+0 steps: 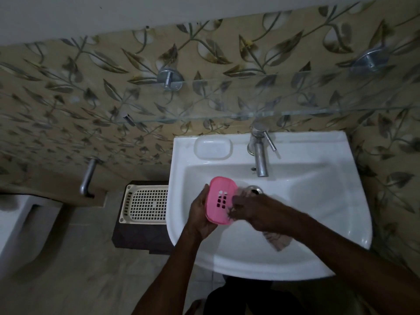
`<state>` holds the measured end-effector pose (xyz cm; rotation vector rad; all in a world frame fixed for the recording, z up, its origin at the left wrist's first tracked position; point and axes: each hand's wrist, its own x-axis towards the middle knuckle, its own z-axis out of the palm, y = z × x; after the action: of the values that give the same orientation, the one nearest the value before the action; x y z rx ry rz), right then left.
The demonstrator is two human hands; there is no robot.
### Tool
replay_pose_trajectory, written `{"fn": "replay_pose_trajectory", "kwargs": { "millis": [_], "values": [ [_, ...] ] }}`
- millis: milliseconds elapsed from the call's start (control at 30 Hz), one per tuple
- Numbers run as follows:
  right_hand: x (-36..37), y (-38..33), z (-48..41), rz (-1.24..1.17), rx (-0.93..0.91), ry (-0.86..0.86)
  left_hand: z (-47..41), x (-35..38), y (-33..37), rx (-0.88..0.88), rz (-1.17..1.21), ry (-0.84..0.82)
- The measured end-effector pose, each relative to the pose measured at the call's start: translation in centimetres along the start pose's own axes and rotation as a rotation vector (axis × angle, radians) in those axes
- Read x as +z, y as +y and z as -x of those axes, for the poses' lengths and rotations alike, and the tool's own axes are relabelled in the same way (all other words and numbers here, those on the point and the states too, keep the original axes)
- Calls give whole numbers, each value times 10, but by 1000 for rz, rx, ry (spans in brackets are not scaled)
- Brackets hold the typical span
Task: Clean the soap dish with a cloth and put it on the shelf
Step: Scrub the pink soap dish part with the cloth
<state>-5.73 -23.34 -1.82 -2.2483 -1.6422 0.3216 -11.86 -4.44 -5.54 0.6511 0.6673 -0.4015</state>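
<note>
Two hands were seen from the head view, brought together over the basin of the white sink (318,201), with both forearms reaching in from the lower edge of the picture. The left hand (202,214) was held with its palm turned inward, and its fingers and thumb were curled round the left edge of the pink soap dish (221,198), which was gripped clear of the basin. The right hand (252,212) was laid against the right side of the dish, its fingers closed on a brownish cloth (276,241); one end of the cloth was seen hanging below the wrist over the basin, and a blurred part showed above the knuckles, near the drain (254,189).

The dish was held with its long axis running away from the person towards the wall, tilted slightly. Its slotted face was turned up and towards the right hand; whether that face was the inside or the underside could not be told.

Behind the basin a metal tap (260,155) was mounted, and above it a glass shelf (250,114) was fixed to the leaf-patterned wall. Left of the sink a cream slotted basket (147,204) was set on a dark box (136,237).
</note>
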Motion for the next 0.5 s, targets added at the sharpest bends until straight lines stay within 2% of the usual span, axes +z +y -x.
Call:
{"fn": "replay_pose_trajectory", "kwargs": {
  "millis": [100, 167, 267, 367, 433, 500],
  "values": [
    [-13, 14, -2, -82, 320, 172, 0, -2, 8, 58, -24, 14],
    [-6, 12, -9, -206, 402, 353, -2, 3, 11, 75, -67, 26],
    [20, 4, -23, -189, 561, 392, -8, 18, 11, 136, -108, 20],
    [32, -11, -27, -119, 481, 382, -16, 26, 13, 182, -94, 75],
    [28, -10, -16, -383, 472, 408, -15, 25, 13, 202, -119, 98],
    [22, 2, 2, -699, 553, 469, -7, 29, 14, 238, -186, 105]
  ]
}}
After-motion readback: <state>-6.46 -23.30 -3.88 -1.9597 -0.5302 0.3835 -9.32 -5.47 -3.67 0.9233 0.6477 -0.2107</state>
